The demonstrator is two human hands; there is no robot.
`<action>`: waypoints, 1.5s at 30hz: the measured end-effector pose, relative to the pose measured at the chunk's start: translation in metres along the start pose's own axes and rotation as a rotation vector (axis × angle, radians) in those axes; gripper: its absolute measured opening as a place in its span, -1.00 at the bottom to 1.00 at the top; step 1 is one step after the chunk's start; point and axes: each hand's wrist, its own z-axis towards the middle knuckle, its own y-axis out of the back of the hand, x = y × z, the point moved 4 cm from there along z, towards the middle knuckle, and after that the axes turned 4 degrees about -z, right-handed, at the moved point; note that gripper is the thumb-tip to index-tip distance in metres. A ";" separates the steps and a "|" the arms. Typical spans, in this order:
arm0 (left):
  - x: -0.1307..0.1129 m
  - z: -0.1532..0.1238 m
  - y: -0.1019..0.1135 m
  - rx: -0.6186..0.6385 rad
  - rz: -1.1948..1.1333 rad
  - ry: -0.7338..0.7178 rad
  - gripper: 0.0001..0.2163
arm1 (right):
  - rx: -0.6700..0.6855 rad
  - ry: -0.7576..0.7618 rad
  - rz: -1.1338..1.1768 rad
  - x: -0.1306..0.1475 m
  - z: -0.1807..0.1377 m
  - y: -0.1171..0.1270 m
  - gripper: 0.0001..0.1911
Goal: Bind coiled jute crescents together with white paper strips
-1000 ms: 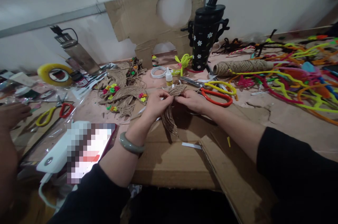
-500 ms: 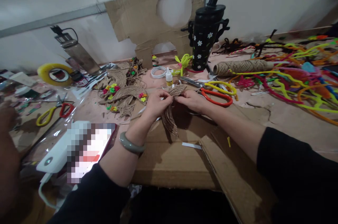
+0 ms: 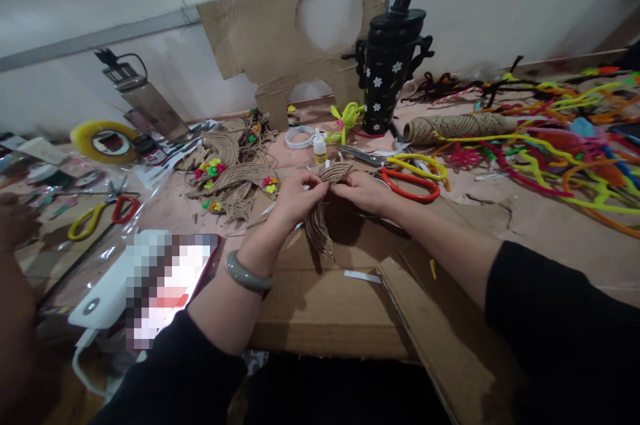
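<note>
Head view: both hands sit as they did a second ago, so the work is holding steady, not advancing. The left hand (image 3: pixel 295 195) and right hand (image 3: pixel 363 190) each pinch the upper end of a twine-wrapped curved piece (image 3: pixel 320 225), which hangs down between them over the cardboard sheet (image 3: pixel 320 305). Another person's hand (image 3: pixel 15 221), far beyond the left hand, has drawn back slightly. Scissors (image 3: pixel 410 179) lie just beyond the right hand; a glue bottle (image 3: pixel 320 147) stands near ahead. Open room remains toward the near cardboard edge.
</note>
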 end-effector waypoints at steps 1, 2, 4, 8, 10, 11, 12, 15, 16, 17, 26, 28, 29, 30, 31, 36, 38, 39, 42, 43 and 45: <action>0.000 0.000 0.000 0.004 0.003 0.001 -0.87 | -0.002 0.003 0.002 0.000 0.000 0.000 -0.82; -0.001 0.000 0.000 0.007 0.008 0.001 -0.88 | -0.002 0.004 0.002 0.000 0.000 0.000 -0.82; -0.001 0.000 0.000 0.003 0.017 -0.008 -0.89 | 0.001 -0.001 0.000 -0.001 0.001 0.000 -0.82; 0.000 0.000 0.000 0.005 0.021 -0.020 -0.90 | 0.004 0.001 -0.015 -0.001 0.001 0.000 -0.81; 0.001 0.001 0.000 0.008 0.017 -0.017 -0.90 | 0.002 0.010 -0.024 -0.002 0.001 0.000 -0.80; 0.002 0.001 0.000 0.004 0.017 -0.018 -0.90 | 0.000 0.016 -0.026 -0.002 0.001 0.000 -0.80; 0.002 0.001 0.000 -0.003 0.016 -0.022 -0.90 | 0.000 0.021 -0.026 -0.002 0.001 0.000 -0.80; 0.002 0.002 0.000 -0.004 0.017 -0.034 -0.91 | 0.001 0.022 -0.025 -0.003 0.001 0.000 -0.80; 0.002 0.002 0.000 -0.001 0.017 -0.035 -0.91 | 0.001 0.019 -0.024 -0.003 0.001 0.000 -0.80; 0.002 0.002 0.000 0.003 0.015 -0.036 -0.91 | 0.001 0.017 -0.023 -0.003 0.001 0.000 -0.80; 0.002 0.001 0.000 0.011 -0.002 -0.033 -0.90 | -0.005 0.023 -0.001 0.000 0.001 0.001 -0.78; 0.002 0.001 0.000 0.009 -0.002 -0.022 -0.90 | -0.008 0.011 -0.013 0.000 0.001 0.001 -0.80; 0.003 0.001 0.000 0.008 -0.002 -0.018 -0.90 | -0.008 0.008 -0.014 0.000 0.001 0.001 -0.81; 0.003 0.001 0.000 0.007 -0.003 -0.015 -0.90 | -0.007 0.008 -0.012 0.000 0.001 0.001 -0.82; 0.003 0.002 0.000 0.004 -0.002 -0.015 -0.90 | -0.005 0.008 -0.007 0.000 0.001 0.001 -0.82; 0.003 0.002 0.001 -0.014 0.031 -0.062 -0.89 | -0.004 0.011 0.000 0.001 0.001 0.001 -0.78; 0.002 0.002 0.001 -0.026 0.044 -0.079 -0.89 | -0.002 0.005 -0.014 0.002 0.001 0.001 -0.78; 0.002 0.002 0.001 -0.036 0.050 -0.080 -0.89 | -0.003 0.001 -0.019 0.003 0.001 0.001 -0.78; 0.000 0.000 0.002 -0.049 0.074 -0.060 -0.91 | -0.015 0.006 -0.027 0.004 0.001 0.002 -0.80; 0.000 0.000 0.001 -0.048 0.083 -0.054 -0.91 | -0.019 0.011 -0.030 0.004 0.001 0.002 -0.81; -0.001 0.000 0.001 -0.046 0.106 -0.052 -0.92 | -0.026 0.009 -0.045 0.003 0.000 0.002 -0.82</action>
